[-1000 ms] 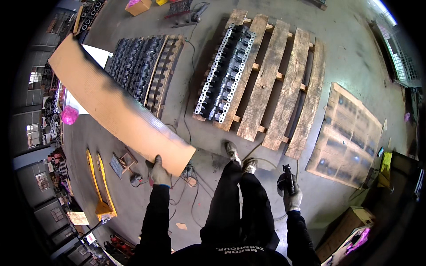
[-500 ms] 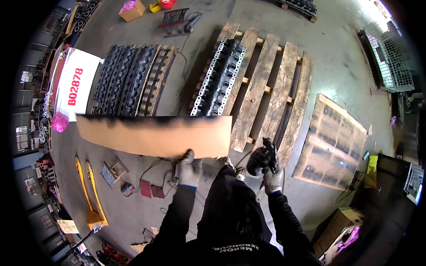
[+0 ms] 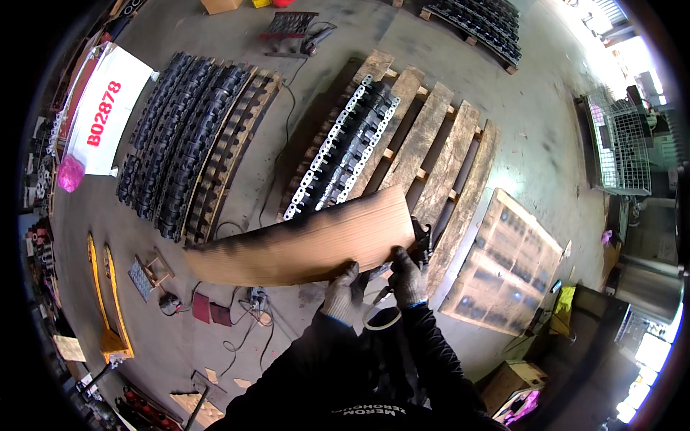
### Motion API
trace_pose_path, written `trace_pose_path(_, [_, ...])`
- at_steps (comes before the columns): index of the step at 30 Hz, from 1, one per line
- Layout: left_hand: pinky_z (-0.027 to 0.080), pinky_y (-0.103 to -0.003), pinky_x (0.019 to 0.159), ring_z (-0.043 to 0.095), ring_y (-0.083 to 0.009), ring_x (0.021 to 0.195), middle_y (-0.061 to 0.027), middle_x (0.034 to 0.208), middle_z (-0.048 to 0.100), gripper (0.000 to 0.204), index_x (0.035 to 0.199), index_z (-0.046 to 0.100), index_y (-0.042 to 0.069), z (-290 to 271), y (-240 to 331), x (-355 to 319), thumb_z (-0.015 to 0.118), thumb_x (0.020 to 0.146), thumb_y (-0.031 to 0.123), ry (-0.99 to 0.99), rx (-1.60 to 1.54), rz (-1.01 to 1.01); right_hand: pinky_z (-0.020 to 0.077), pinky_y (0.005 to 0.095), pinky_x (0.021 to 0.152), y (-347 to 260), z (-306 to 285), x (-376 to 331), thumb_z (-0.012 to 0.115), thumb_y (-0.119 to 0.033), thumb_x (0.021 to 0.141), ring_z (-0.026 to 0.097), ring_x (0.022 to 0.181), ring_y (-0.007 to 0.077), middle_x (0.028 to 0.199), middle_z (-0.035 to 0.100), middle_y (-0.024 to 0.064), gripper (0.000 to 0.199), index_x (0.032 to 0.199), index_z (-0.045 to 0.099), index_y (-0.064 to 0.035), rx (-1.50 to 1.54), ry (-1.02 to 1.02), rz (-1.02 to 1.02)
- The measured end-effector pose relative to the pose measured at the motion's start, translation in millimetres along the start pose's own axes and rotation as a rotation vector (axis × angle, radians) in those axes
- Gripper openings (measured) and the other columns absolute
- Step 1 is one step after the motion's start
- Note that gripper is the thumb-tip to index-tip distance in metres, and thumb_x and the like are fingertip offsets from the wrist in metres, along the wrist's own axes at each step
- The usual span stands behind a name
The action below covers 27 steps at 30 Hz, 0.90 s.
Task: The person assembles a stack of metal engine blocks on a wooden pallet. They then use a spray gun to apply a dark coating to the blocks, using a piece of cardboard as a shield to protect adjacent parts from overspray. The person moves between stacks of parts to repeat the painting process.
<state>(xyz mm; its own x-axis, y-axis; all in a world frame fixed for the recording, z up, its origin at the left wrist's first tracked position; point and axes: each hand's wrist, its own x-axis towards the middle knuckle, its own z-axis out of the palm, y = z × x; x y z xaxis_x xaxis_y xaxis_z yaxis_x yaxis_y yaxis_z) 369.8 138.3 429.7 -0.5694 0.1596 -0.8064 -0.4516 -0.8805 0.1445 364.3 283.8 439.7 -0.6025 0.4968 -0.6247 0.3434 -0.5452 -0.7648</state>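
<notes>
A long strip of cardboard (image 3: 309, 248), its far edge smudged black, slants in front of me. My left hand (image 3: 342, 298), in a grey glove, is closed on its near edge with the thumb on top. My right hand (image 3: 409, 281), gloved too, is closed around a black spray gun (image 3: 423, 235), partly hidden behind the right end of the cardboard. That hand's thumb lies at the cardboard's corner. Past the strip, a black-painted cylinder head (image 3: 345, 144) with bare metal edges lies on a wooden pallet (image 3: 413, 154); the cardboard covers its near end.
To the left, several black cylinder heads (image 3: 180, 129) stand in rows beside a white sign board (image 3: 108, 108). A stained cardboard sheet (image 3: 503, 262) lies on the right. Cables and a hose cross the floor near a yellow pallet jack (image 3: 115, 345). A wire cage (image 3: 622, 147) stands far right.
The cardboard has swung, its right end rising and moving right. My left hand has shifted right along its edge, and my right hand with the spray gun has come left to its corner.
</notes>
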Motion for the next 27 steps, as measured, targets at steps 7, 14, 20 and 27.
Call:
trace_pose_path(7, [0.049,-0.041,0.102,0.062,-0.0242,0.114,-0.0131,0.125,0.066,0.033,0.121,0.063,0.001,-124.0,107.3,32.7,0.064,0.096,0.023,-0.125,-0.262,0.307,0.0386,0.0261,0.056,-92.8,-76.9,86.1,0.06,-0.038,0.1,0.045,0.06,0.008,0.063,0.048,-0.0036,0.034,0.08,0.063,-0.0096,-0.309,-0.047,-0.013])
trace_pose_path(14, [0.046,-0.039,0.102,0.058,-0.0233,0.119,-0.0079,0.13,0.063,0.032,0.125,0.061,0.006,-206.5,182.3,-3.7,0.064,0.094,0.016,0.065,0.068,0.64,0.0307,0.0253,0.043,-185.3,-120.4,170.4,0.062,-0.02,0.096,0.041,0.047,0.0065,0.06,0.043,-0.005,0.022,0.076,0.055,-0.0148,-0.503,-0.13,-0.258])
trace_pose_path(20, [0.042,-0.036,0.107,0.057,-0.0206,0.121,-0.0062,0.129,0.062,0.037,0.129,0.058,0.004,-214.1,149.1,-46.6,0.062,0.096,0.02,0.103,0.257,0.785,0.031,0.0263,0.042,-239.4,-146.5,243.3,0.068,-0.029,0.094,0.04,0.045,0.0086,0.057,0.045,-0.0039,0.03,0.073,0.053,-0.0139,-0.423,-0.125,-0.193])
trace_pose_path(27, [0.043,-0.04,0.105,0.057,-0.0213,0.121,-0.0072,0.127,0.063,0.04,0.135,0.053,0.007,-277.3,110.3,-85.4,0.059,0.098,0.022,0.374,0.222,0.788,0.0333,0.0291,0.037,-262.0,-215.8,324.6,0.058,-0.014,0.082,0.041,0.043,0.0116,0.06,0.046,-0.0013,0.004,0.084,0.057,-0.011,-0.55,-0.172,-0.098])
